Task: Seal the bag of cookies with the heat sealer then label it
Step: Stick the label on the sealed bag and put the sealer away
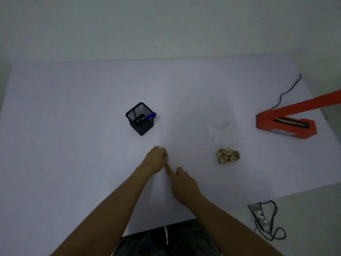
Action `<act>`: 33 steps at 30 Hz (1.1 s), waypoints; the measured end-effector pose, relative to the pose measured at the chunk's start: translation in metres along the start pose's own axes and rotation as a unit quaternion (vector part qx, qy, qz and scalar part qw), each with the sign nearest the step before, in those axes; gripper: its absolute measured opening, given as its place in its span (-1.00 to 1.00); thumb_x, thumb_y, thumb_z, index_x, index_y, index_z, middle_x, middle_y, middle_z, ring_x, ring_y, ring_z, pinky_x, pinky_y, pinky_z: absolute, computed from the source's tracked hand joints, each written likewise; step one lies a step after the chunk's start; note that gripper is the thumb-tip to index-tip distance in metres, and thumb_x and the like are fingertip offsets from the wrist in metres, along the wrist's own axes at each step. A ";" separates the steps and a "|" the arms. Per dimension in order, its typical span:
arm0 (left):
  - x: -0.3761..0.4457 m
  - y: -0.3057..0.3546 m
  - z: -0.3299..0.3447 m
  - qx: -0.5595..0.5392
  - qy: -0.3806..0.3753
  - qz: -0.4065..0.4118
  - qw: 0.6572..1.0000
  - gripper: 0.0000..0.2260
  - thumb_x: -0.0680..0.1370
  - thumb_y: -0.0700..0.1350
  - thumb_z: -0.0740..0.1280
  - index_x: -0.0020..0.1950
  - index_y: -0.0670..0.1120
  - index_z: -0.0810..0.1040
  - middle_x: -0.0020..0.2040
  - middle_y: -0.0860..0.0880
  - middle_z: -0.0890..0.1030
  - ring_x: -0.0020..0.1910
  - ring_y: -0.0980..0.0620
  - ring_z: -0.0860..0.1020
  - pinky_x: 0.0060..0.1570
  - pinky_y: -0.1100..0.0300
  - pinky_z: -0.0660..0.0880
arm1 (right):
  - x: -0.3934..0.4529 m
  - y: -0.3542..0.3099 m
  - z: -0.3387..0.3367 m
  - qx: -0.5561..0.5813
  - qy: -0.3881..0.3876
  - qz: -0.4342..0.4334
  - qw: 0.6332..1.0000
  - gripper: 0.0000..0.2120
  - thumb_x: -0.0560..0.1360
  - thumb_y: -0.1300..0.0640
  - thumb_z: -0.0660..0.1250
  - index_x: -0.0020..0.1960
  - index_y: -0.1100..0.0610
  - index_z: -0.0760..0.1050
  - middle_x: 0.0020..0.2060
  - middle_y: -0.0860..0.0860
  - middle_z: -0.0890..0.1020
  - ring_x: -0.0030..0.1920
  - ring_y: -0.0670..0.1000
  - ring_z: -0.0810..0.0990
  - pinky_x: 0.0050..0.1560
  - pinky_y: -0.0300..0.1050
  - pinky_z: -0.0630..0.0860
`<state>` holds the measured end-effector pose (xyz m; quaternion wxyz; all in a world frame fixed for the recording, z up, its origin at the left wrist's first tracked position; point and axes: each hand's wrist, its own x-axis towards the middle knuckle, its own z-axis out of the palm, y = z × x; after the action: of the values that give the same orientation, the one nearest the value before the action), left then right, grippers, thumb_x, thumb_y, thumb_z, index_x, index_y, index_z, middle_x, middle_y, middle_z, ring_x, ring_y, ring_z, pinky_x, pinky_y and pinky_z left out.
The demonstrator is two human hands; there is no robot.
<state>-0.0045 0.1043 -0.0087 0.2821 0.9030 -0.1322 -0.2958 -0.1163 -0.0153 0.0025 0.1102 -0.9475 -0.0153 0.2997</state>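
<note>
- Labelling seems under way: left hand point(156, 159) pinches something small and white, right hand point(182, 183) points a finger at it, near the bag of cookies point(226, 145).
- Next, probably: fix the label on that bag.

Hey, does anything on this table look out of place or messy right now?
Nothing looks spilled or damaged. The heat sealer sits with its arm raised, and the bag of cookies lies flat on the table, apart from it.
</note>
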 end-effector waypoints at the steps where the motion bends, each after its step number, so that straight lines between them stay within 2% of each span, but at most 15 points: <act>1: -0.001 0.000 -0.001 -0.013 0.001 -0.002 1.000 -0.87 0.57 -0.22 0.28 0.05 -0.23 0.59 0.05 -0.19 0.58 0.01 -0.11 0.57 -0.01 0.13 0.51 | 0.001 0.000 0.000 -0.001 -0.005 -0.001 1.000 -0.24 0.59 0.22 0.14 0.55 -0.04 -0.31 0.25 0.18 0.34 0.06 0.13 0.45 -0.12 -0.06 0.47; 4: -0.006 0.002 -0.004 -0.046 0.002 -0.012 0.999 -0.88 0.55 -0.30 0.29 -0.01 -0.25 0.62 0.02 -0.19 0.64 -0.01 -0.11 0.60 0.02 0.11 0.53 | 0.003 0.002 -0.003 0.060 -0.031 0.003 0.998 -0.29 0.59 0.17 0.14 0.56 -0.08 -0.21 0.26 0.16 0.34 0.11 0.14 0.44 -0.06 -0.07 0.43; 6: -0.013 0.004 -0.011 -0.065 0.008 -0.006 0.998 -0.88 0.55 -0.31 0.30 -0.03 -0.26 0.64 0.01 -0.19 0.65 -0.03 -0.09 0.60 0.01 0.15 0.53 | 0.002 0.003 -0.014 0.176 -0.002 0.008 0.984 -0.39 0.58 0.10 0.17 0.56 -0.07 0.02 0.19 0.12 0.42 0.07 0.08 0.47 0.02 -0.07 0.49; 9: -0.028 0.015 -0.039 -0.104 0.041 0.027 0.993 -0.87 0.56 -0.30 0.30 -0.05 -0.22 0.65 -0.04 -0.15 0.67 -0.14 0.03 0.58 -0.10 0.30 0.49 | -0.002 0.001 -0.048 0.327 0.123 0.031 0.937 -0.52 0.54 0.03 0.31 0.43 -0.03 0.29 0.02 -0.02 0.50 -0.07 -0.06 0.51 -0.07 -0.23 0.49; 12: -0.053 0.030 -0.082 -0.184 0.085 0.046 0.978 -0.88 0.57 -0.28 0.31 -0.06 -0.16 0.66 -0.19 0.00 0.65 -0.28 0.18 0.57 -0.23 0.42 0.49 | -0.009 -0.009 -0.097 0.442 0.153 0.019 0.884 -0.63 0.51 -0.01 0.38 0.28 -0.06 0.41 -0.05 -0.04 0.59 -0.12 -0.09 0.59 -0.19 -0.28 0.56; 17: -0.096 0.041 -0.134 -0.329 0.136 0.047 0.933 -0.87 0.56 -0.25 0.33 -0.05 -0.12 0.67 -0.22 -0.03 0.68 -0.20 0.05 0.65 -0.11 0.23 0.62 | -0.027 -0.042 -0.155 0.490 0.183 -0.059 0.850 -0.94 0.50 0.13 0.40 -0.05 0.00 0.61 -0.26 0.02 0.69 -0.23 0.02 0.66 -0.14 -0.05 0.63; 20: -0.117 0.045 -0.148 -0.380 0.162 0.042 0.910 -0.87 0.57 -0.25 0.32 -0.04 -0.11 0.67 -0.15 -0.09 0.70 -0.14 -0.02 0.66 -0.08 0.21 0.63 | -0.036 -0.066 -0.175 0.499 0.190 -0.078 0.842 -0.92 0.48 0.16 0.42 -0.14 -0.01 0.62 -0.31 0.02 0.69 -0.25 0.02 0.66 -0.16 -0.08 0.61; 23: -0.137 0.046 -0.155 -0.414 0.199 0.032 0.888 -0.88 0.57 -0.26 0.32 -0.03 -0.13 0.66 -0.15 -0.10 0.70 -0.15 -0.04 0.65 -0.11 0.26 0.62 | -0.040 -0.084 -0.185 0.480 0.194 -0.087 0.851 -0.94 0.47 0.16 0.42 -0.15 0.02 0.63 -0.34 -0.03 0.68 -0.28 -0.09 0.64 -0.18 -0.18 0.60; 25: -0.147 0.042 -0.157 -0.429 0.218 0.027 0.876 -0.88 0.56 -0.26 0.33 -0.03 -0.13 0.66 -0.16 -0.09 0.70 -0.15 -0.02 0.65 -0.14 0.28 0.61 | -0.041 -0.093 -0.190 0.475 0.182 -0.086 0.856 -0.93 0.46 0.18 0.40 -0.14 0.05 0.65 -0.34 -0.02 0.69 -0.28 -0.08 0.65 -0.17 -0.17 0.61; 27: -0.155 0.039 -0.155 -0.410 0.255 0.019 0.875 -0.90 0.54 -0.23 0.37 -0.01 -0.07 0.65 -0.14 -0.05 0.69 -0.13 0.04 0.64 -0.13 0.28 0.59 | -0.042 -0.101 -0.194 0.493 0.147 -0.079 0.854 -0.92 0.47 0.21 0.38 -0.11 0.10 0.66 -0.33 0.02 0.69 -0.28 -0.04 0.66 -0.16 -0.16 0.63; 30: -0.167 0.041 -0.146 -0.286 0.380 0.014 0.879 -0.79 0.49 -0.16 0.44 0.08 0.05 0.57 0.04 0.18 0.52 0.03 0.20 0.54 -0.07 0.44 0.47 | -0.048 -0.111 -0.195 0.532 0.108 -0.053 0.838 -0.89 0.50 0.22 0.36 -0.03 0.19 0.65 -0.28 0.06 0.70 -0.29 -0.06 0.65 -0.18 -0.23 0.61; 31: -0.173 0.044 -0.144 -0.232 0.417 0.033 0.878 -0.79 0.49 -0.15 0.45 0.07 0.06 0.57 0.04 0.19 0.48 0.06 0.21 0.49 -0.04 0.48 0.43 | -0.050 -0.114 -0.195 0.542 0.104 -0.043 0.833 -0.88 0.50 0.23 0.36 -0.01 0.21 0.64 -0.28 0.07 0.69 -0.30 -0.07 0.65 -0.19 -0.24 0.60; 33: -0.181 0.048 -0.141 -0.122 0.446 0.094 0.882 -0.90 0.51 -0.11 0.42 0.00 0.05 0.60 -0.01 0.16 0.52 0.03 0.22 0.45 0.02 0.53 0.37 | -0.055 -0.119 -0.196 0.559 0.104 -0.034 0.822 -0.88 0.50 0.23 0.37 -0.02 0.23 0.65 -0.30 0.08 0.69 -0.32 -0.08 0.63 -0.21 -0.25 0.58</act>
<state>-0.0649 0.2002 0.1964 0.4461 0.8811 -0.0397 0.1519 -0.0446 0.0563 0.2157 0.6322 -0.7476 0.1343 0.1530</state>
